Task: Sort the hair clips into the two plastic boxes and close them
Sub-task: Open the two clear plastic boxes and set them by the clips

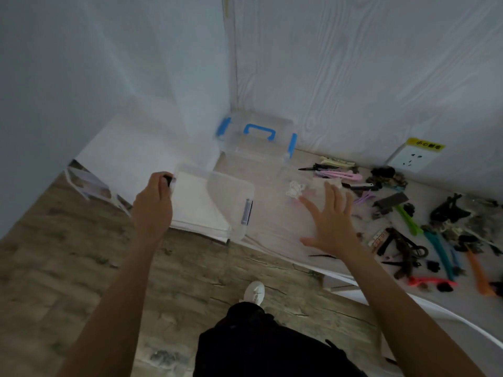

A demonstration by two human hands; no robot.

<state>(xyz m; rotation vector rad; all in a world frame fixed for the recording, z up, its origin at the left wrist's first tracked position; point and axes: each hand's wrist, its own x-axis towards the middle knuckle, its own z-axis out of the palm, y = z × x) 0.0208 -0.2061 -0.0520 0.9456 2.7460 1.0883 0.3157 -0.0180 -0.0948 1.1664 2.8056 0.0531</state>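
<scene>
Sorting looks barely begun: the left hand [152, 197] grips the dark-latched clear box [215, 197] at its latch, the right hand [330, 221] hovers spread and empty, the blue-handled box [257, 140] sits closed in the corner, and the hair clips [408, 213] lie scattered across the bench [272, 221].

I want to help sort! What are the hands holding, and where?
The left hand grips the near clear box at its left end, by the dark latch. The right hand is open, holding nothing.

A clear plastic box with blue latches [257, 138] stands closed far back; a clear dark-latched box [215, 197] sits nearer left; mixed coloured hair clips [413, 221] lie scattered right.
</scene>
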